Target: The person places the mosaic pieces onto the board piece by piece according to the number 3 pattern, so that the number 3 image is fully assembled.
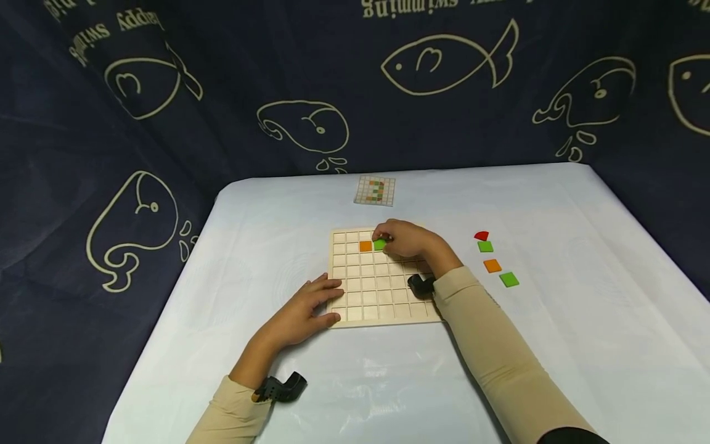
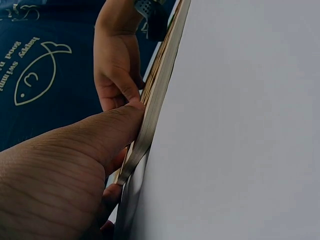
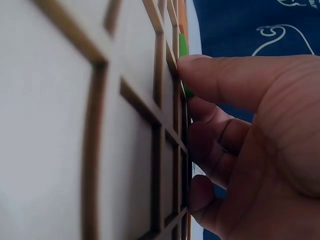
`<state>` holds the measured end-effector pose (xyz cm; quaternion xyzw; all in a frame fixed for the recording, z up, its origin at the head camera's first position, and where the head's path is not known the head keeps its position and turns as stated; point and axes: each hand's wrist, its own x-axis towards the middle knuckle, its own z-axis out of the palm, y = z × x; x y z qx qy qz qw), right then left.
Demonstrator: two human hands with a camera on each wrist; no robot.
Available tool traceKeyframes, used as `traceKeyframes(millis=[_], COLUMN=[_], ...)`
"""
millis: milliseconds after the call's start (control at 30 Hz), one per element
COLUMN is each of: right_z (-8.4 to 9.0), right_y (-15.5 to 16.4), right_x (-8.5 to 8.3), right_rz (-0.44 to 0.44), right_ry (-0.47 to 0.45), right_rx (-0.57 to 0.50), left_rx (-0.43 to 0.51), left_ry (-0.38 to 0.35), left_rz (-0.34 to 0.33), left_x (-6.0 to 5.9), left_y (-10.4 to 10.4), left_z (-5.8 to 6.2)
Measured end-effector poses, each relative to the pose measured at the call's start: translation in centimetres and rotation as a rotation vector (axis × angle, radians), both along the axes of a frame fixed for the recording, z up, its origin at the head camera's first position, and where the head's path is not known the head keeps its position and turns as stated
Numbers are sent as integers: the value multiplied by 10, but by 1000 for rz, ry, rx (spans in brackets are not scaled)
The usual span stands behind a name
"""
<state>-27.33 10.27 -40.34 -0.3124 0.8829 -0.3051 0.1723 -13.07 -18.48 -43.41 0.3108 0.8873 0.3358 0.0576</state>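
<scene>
Left hand (image 1: 302, 314): fingers straight and spread, flat on the near-left corner of the wooden grid board (image 1: 383, 308); the left wrist view shows the thumb (image 2: 107, 132) pressed against the board's thin edge. Nothing grasped.
Right hand (image 1: 407, 239): fingers curled over the board's far rows, fingertips (image 3: 200, 70) pinching the green tile (image 1: 379, 245) and resting it on a cell.
Green tile: small flat square, under the right fingertips, tilted rather than seated square in its cell; in the right wrist view only its thin green edge (image 3: 183, 47) shows against the grid.
Orange tile (image 1: 365, 246): flat square, seated in the cell just left of the right fingertips, beside the green tile.
Board: pale wood, square, raised thin strips forming a grid of square cells.
Pattern card (image 1: 375, 190): small gridded card with coloured squares, on the table beyond the right fingers.
Loose pieces: right of the right hand, well apart from it, a red quarter-round piece (image 1: 481, 235), a green square (image 1: 485, 246), an orange square (image 1: 492, 266), a larger green square (image 1: 508, 279).
Table cover (image 1: 554, 345): smooth, pale, glossy sheet.
Backdrop (image 1: 83, 154): dark blue cloth, cream outline fish and whales; inverted writing reads "happy swimming" in part.
Sleeves: beige, close-fitting; black wrist mount (image 1: 280, 388) on the left wrist.
</scene>
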Motion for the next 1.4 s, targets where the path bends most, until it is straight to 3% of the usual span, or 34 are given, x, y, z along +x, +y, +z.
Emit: traceKeyframes(millis=[867, 1400], right_z=[-2, -1], right_y=[-1, 16], right_x=[1, 1], right_rz=[-48, -75], right_ry=[-23, -49], right_rx=[12, -99], left_rx=[15, 8], left_ry=[8, -4], left_rz=[-6, -8], left_x=[-1, -1], left_y=[-1, -1], left_z=[0, 0])
